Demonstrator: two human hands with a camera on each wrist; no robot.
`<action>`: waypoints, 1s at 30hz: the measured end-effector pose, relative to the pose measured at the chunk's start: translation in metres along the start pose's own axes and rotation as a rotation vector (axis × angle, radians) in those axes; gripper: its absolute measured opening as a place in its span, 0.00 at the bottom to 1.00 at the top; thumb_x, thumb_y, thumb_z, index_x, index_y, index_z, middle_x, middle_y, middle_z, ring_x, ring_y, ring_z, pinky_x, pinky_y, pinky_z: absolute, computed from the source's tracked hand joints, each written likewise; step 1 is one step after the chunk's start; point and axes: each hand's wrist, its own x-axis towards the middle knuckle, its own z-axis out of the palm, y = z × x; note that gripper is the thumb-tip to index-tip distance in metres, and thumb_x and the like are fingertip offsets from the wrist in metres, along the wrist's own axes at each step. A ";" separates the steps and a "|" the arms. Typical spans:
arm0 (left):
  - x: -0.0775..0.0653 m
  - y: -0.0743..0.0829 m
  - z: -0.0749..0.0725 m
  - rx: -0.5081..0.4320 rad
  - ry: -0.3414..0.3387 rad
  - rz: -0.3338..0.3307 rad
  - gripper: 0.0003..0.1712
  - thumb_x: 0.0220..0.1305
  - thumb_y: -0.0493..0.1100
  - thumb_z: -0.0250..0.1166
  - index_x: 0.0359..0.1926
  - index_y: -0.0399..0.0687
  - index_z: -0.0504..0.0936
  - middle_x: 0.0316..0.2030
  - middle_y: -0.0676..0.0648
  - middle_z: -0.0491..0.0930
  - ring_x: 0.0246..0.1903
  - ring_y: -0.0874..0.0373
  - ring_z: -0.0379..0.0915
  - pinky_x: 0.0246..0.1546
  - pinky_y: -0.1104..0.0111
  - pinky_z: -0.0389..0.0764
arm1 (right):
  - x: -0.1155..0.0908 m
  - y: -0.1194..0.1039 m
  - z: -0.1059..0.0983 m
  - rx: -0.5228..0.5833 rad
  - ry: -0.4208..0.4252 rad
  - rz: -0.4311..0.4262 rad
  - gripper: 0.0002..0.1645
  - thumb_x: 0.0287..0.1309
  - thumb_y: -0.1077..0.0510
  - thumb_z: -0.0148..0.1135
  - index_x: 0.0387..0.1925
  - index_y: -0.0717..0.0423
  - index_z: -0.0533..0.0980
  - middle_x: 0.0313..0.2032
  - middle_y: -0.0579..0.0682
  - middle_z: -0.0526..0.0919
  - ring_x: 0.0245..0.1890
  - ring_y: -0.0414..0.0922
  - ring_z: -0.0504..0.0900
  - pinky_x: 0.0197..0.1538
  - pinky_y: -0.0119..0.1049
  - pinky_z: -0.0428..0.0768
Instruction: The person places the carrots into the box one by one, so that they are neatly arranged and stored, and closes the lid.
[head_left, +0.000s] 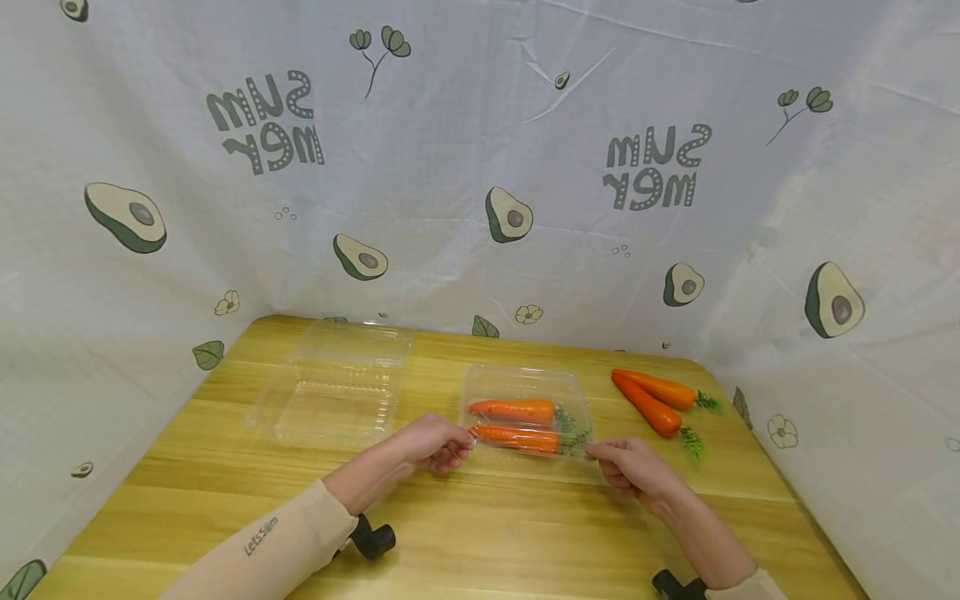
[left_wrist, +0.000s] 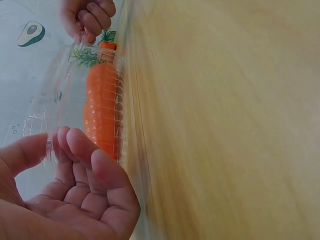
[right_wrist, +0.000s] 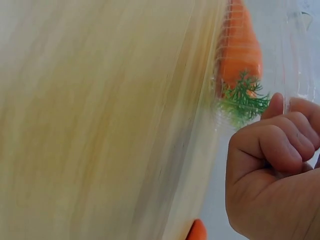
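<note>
A clear plastic clamshell box (head_left: 525, 371) sits mid-table with its lid over two orange carrots. One carrot (head_left: 513, 409) lies behind the other (head_left: 517, 439), their green tops toward the right end. My left hand (head_left: 435, 442) pinches the near left corner of the box rim between thumb and fingertips. At the near right corner, my right hand (head_left: 633, 468) grips the rim the same way, its other fingers curled under. From the left wrist, the thumb and fingers of the left hand (left_wrist: 85, 195) show on either side of the thin clear edge.
Another clear clamshell box (head_left: 337, 408) stands unfolded at the back left of the wooden table (head_left: 487, 533). Two more carrots (head_left: 647, 406) with green tops lie at the right, crossing at their tips. A patterned white curtain (head_left: 450, 167) encloses the back and sides.
</note>
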 end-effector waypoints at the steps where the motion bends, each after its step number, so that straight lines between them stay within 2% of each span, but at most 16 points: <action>1: 0.000 0.000 0.000 -0.001 -0.001 -0.003 0.09 0.64 0.40 0.63 0.34 0.37 0.83 0.21 0.53 0.78 0.19 0.64 0.72 0.22 0.74 0.73 | 0.000 0.000 0.000 0.004 0.001 0.003 0.21 0.74 0.52 0.53 0.43 0.68 0.79 0.15 0.41 0.57 0.15 0.38 0.53 0.21 0.30 0.57; 13: 0.000 0.000 -0.002 0.001 -0.012 -0.011 0.10 0.65 0.40 0.63 0.36 0.35 0.84 0.22 0.52 0.79 0.20 0.64 0.72 0.23 0.74 0.73 | 0.002 0.003 0.003 0.075 -0.009 0.010 0.14 0.71 0.56 0.55 0.28 0.56 0.76 0.14 0.40 0.55 0.14 0.37 0.53 0.20 0.30 0.56; 24: -0.001 0.002 -0.002 -0.001 -0.014 -0.004 0.10 0.65 0.40 0.63 0.35 0.35 0.83 0.22 0.52 0.79 0.19 0.63 0.71 0.23 0.73 0.73 | 0.001 0.001 0.007 0.057 0.040 -0.014 0.14 0.72 0.56 0.55 0.30 0.57 0.76 0.14 0.40 0.54 0.14 0.37 0.51 0.20 0.30 0.54; 30: 0.000 0.000 0.000 -0.015 -0.010 0.015 0.11 0.66 0.40 0.62 0.36 0.34 0.83 0.22 0.52 0.78 0.18 0.64 0.71 0.21 0.74 0.72 | 0.003 0.006 0.009 0.112 0.108 0.035 0.13 0.68 0.55 0.59 0.28 0.56 0.78 0.14 0.41 0.56 0.14 0.37 0.54 0.20 0.30 0.57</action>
